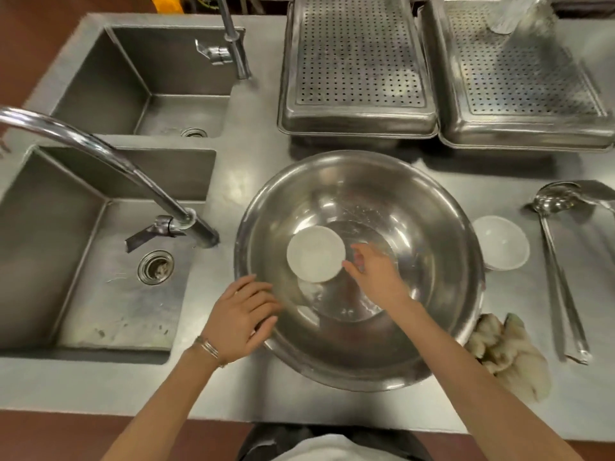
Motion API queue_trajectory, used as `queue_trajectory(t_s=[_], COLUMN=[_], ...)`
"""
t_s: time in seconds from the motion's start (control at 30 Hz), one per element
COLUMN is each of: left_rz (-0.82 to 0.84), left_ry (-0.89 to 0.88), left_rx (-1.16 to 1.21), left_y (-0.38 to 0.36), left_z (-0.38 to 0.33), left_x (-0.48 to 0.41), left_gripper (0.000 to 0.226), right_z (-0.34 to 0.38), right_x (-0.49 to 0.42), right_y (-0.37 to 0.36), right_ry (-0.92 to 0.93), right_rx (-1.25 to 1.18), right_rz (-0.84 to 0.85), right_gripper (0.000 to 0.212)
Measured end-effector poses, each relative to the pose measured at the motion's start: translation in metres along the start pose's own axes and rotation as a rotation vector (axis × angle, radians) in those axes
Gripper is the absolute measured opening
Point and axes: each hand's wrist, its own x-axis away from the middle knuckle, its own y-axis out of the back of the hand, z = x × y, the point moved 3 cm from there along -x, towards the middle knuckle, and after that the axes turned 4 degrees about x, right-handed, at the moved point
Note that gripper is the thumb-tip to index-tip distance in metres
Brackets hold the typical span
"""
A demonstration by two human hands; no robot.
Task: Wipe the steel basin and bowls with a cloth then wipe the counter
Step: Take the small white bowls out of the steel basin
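Observation:
A large steel basin (432, 227) stands on the steel counter (253, 128) in front of me. Inside it a small white bowl (314, 252) shows its pale underside, and its reflection lies on the basin floor below. My right hand (376, 277) reaches into the basin and pinches this bowl's right edge with thumb and fingers. My left hand (241, 316) rests on the basin's left rim with its fingers fairly straight. A second white bowl (501, 242) sits upright on the counter just right of the basin. A crumpled beige cloth (512, 354) lies at the basin's lower right, touched by neither hand.
Two sinks (109, 261) with faucets (100, 151) fill the left side. Two overturned perforated steel trays (357, 61) stand behind the basin. Two long steel ladles (555, 201) lie at the far right. The counter's front edge runs just below my arms.

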Motion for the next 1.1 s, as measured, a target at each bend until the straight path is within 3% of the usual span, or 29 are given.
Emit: queue_trajectory(t_s=[0.23, 0.4, 0.6, 0.83, 1.1], left_rz=[-0.099, -0.117, -0.09, 0.032, 0.073], left_ry=[-0.061, -0.066, 0.035, 0.017, 0.02], left_rx=[0.093, 0.108, 0.113, 0.16, 0.089], left_y=[-0.009, -0.01, -0.009, -0.026, -0.08], left_z=[0.006, 0.008, -0.006, -0.102, -0.221], left_x=[0.001, 0.001, 0.003, -0.023, -0.081], left_gripper=[0.032, 0.034, 0.03, 0.037, 0.059], right_z=[0.013, 0.015, 0.007, -0.036, -0.159], right_x=[-0.007, -0.005, 0.03, 0.083, 0.134], right_y=[-0.035, -0.038, 0.002, 0.083, 0.148], right_ry=[-0.168, -0.291, -0.288, -0.176, -0.318], right_rx=[-0.186, -0.538, -0.598, -0.716, -0.769], right_rz=[0.049, 0.021, -0.083, -0.248, -0.42], right_gripper=[0.058, 0.054, 0.053, 0.051, 0.05])
